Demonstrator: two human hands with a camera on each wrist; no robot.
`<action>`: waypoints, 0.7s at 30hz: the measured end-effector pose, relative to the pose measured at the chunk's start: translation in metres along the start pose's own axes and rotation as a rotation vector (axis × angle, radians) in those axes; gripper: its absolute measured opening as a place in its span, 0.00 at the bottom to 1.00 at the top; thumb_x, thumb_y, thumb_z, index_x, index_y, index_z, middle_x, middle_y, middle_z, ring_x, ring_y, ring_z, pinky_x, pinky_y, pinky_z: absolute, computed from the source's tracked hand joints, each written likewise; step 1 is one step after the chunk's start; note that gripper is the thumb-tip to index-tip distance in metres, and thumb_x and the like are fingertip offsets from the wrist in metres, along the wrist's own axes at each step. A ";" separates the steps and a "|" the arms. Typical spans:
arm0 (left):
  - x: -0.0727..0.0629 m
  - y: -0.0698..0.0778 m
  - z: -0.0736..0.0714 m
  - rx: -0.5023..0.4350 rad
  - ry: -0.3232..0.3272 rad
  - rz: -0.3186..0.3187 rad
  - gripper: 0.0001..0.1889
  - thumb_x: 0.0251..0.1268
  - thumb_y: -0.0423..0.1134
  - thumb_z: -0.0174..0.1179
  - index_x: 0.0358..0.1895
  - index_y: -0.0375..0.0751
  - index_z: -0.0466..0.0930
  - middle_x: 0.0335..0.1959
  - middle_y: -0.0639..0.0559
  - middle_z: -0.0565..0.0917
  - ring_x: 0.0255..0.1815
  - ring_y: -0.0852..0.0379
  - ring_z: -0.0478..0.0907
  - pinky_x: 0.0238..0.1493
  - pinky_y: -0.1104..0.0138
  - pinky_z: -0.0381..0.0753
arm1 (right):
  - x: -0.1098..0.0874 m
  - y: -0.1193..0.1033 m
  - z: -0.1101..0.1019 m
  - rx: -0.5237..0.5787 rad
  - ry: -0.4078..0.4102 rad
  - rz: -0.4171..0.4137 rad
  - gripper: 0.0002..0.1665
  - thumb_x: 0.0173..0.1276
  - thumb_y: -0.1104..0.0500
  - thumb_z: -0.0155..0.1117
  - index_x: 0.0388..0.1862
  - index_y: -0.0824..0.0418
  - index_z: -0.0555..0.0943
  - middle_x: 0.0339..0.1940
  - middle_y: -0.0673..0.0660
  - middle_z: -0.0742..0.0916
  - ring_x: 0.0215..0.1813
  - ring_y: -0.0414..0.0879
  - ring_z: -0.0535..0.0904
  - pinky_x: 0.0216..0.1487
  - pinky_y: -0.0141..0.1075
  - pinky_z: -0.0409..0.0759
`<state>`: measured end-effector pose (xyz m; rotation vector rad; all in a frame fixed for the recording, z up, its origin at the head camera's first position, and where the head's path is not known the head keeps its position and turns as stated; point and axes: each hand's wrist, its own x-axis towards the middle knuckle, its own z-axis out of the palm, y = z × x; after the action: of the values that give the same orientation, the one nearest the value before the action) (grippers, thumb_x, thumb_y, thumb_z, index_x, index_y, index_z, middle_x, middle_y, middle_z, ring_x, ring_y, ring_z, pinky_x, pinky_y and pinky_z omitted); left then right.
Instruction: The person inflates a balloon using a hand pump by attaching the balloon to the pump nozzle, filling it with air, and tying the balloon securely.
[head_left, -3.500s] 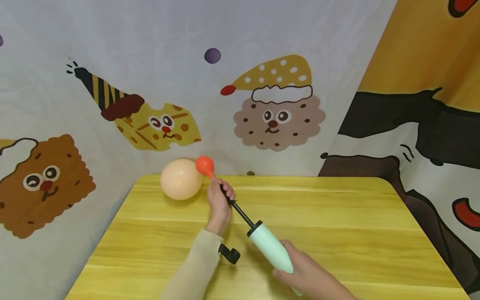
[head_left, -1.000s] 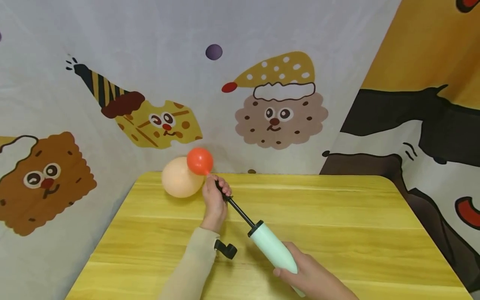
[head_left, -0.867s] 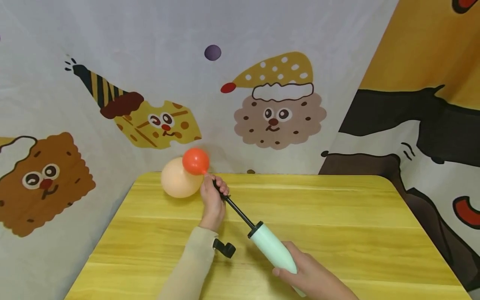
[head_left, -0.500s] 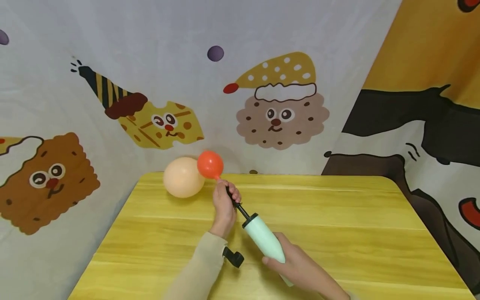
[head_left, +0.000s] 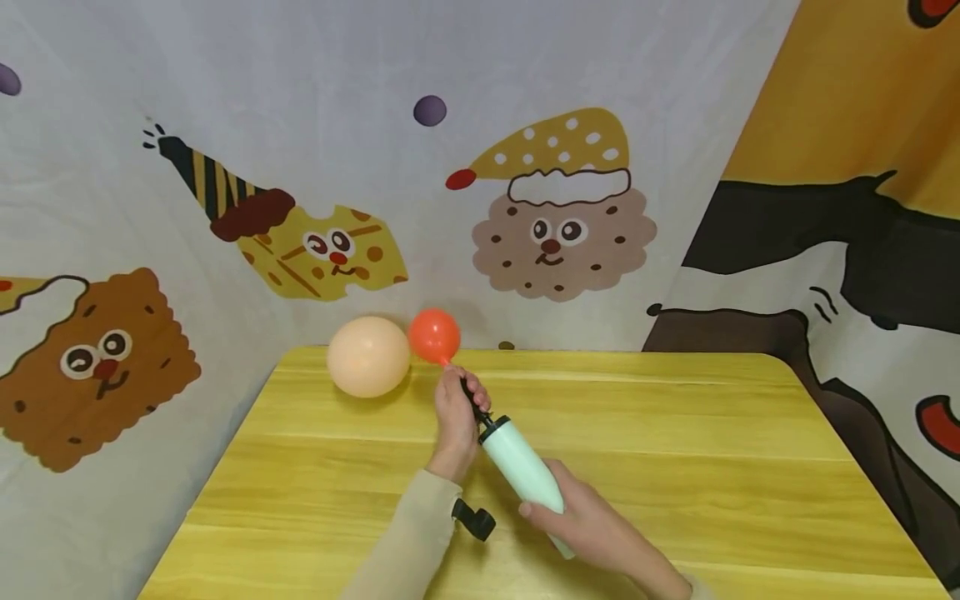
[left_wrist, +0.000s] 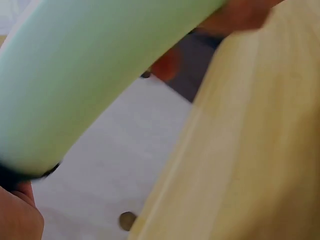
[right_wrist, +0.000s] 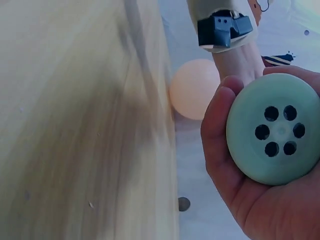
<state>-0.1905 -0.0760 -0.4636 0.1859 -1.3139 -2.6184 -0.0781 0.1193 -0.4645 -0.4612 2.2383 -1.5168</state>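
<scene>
One wood-grain table (head_left: 690,483) beneath pump (head_left: 522,468); one wrinkled printed cloth (head_left: 322,50) behind pump. One pump: smooth mint cylinder, six round holes (right_wrist: 271,113). My right hand (head_left: 588,521) wraps pump's body; left hand (head_left: 456,410) grips black handle (head_left: 472,398). Two glossy balloons: red balloon (head_left: 435,336) beyond pump, peach balloon (head_left: 369,357) left.

The table (head_left: 675,475) over there is yellow, with a wood grain and rounded far corners, and a peach balloon (head_left: 368,357) sits on it near the left one
</scene>
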 end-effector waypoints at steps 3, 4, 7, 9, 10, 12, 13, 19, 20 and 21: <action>0.009 0.012 -0.003 -0.024 0.026 0.032 0.21 0.89 0.46 0.35 0.30 0.45 0.65 0.21 0.57 0.69 0.16 0.64 0.66 0.18 0.74 0.68 | -0.009 -0.001 -0.004 -0.037 -0.004 0.011 0.42 0.75 0.46 0.66 0.76 0.68 0.63 0.48 0.60 0.84 0.37 0.51 0.83 0.31 0.40 0.84; 0.013 0.016 -0.004 -0.032 0.038 0.046 0.21 0.89 0.46 0.35 0.30 0.44 0.65 0.21 0.57 0.69 0.16 0.64 0.66 0.18 0.74 0.67 | -0.013 -0.002 -0.005 -0.053 -0.006 0.022 0.41 0.75 0.46 0.66 0.76 0.66 0.64 0.49 0.59 0.84 0.40 0.50 0.83 0.34 0.41 0.83; 0.019 0.027 -0.008 -0.036 0.060 0.079 0.21 0.89 0.47 0.35 0.30 0.45 0.65 0.21 0.57 0.68 0.16 0.64 0.65 0.17 0.74 0.67 | -0.025 -0.002 -0.011 -0.091 -0.025 0.064 0.38 0.75 0.45 0.67 0.74 0.62 0.67 0.52 0.56 0.83 0.44 0.49 0.80 0.40 0.42 0.81; 0.021 0.030 -0.010 -0.034 0.057 0.080 0.21 0.89 0.47 0.35 0.31 0.45 0.65 0.21 0.57 0.68 0.16 0.64 0.65 0.18 0.74 0.67 | -0.031 -0.001 -0.013 -0.110 -0.036 0.076 0.35 0.75 0.45 0.66 0.71 0.59 0.68 0.51 0.54 0.82 0.45 0.48 0.78 0.42 0.41 0.78; 0.022 0.031 -0.010 -0.032 0.055 0.080 0.21 0.89 0.47 0.35 0.31 0.45 0.65 0.21 0.57 0.68 0.16 0.64 0.65 0.18 0.74 0.67 | -0.033 0.000 -0.014 -0.119 -0.038 0.071 0.33 0.75 0.45 0.66 0.70 0.59 0.68 0.50 0.54 0.82 0.45 0.48 0.78 0.42 0.41 0.78; 0.021 0.030 -0.012 -0.030 0.050 0.071 0.21 0.89 0.47 0.35 0.31 0.44 0.64 0.21 0.56 0.68 0.16 0.64 0.66 0.18 0.73 0.68 | -0.035 0.003 -0.015 -0.140 -0.040 0.049 0.32 0.75 0.45 0.66 0.69 0.59 0.69 0.49 0.53 0.82 0.43 0.46 0.78 0.41 0.39 0.77; 0.020 0.028 -0.012 -0.023 0.043 0.065 0.21 0.89 0.46 0.34 0.31 0.44 0.64 0.21 0.56 0.68 0.17 0.64 0.66 0.18 0.73 0.68 | -0.035 0.005 -0.015 -0.146 -0.040 0.038 0.32 0.76 0.45 0.66 0.69 0.60 0.69 0.49 0.53 0.82 0.43 0.45 0.78 0.41 0.39 0.77; 0.013 0.012 -0.016 0.003 0.036 0.041 0.22 0.89 0.48 0.34 0.31 0.44 0.64 0.22 0.56 0.68 0.17 0.63 0.66 0.19 0.73 0.70 | -0.031 0.014 -0.011 -0.171 -0.034 0.032 0.34 0.75 0.45 0.66 0.69 0.62 0.69 0.49 0.52 0.82 0.44 0.44 0.78 0.42 0.39 0.77; 0.011 0.009 -0.016 0.001 0.037 0.037 0.21 0.89 0.48 0.34 0.31 0.44 0.64 0.22 0.56 0.68 0.17 0.63 0.66 0.19 0.73 0.69 | -0.030 0.014 -0.010 -0.176 -0.026 0.030 0.33 0.75 0.44 0.66 0.69 0.61 0.69 0.49 0.51 0.82 0.44 0.44 0.78 0.43 0.39 0.77; 0.008 0.006 -0.016 0.000 0.040 0.031 0.21 0.89 0.48 0.34 0.31 0.44 0.64 0.22 0.56 0.68 0.17 0.63 0.66 0.19 0.73 0.69 | -0.029 0.015 -0.009 -0.181 -0.018 0.024 0.33 0.75 0.45 0.66 0.69 0.61 0.69 0.48 0.51 0.82 0.44 0.43 0.78 0.43 0.38 0.78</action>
<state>-0.1948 -0.0935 -0.4683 0.2143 -1.2941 -2.5751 -0.0581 0.1453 -0.4713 -0.4966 2.3684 -1.2989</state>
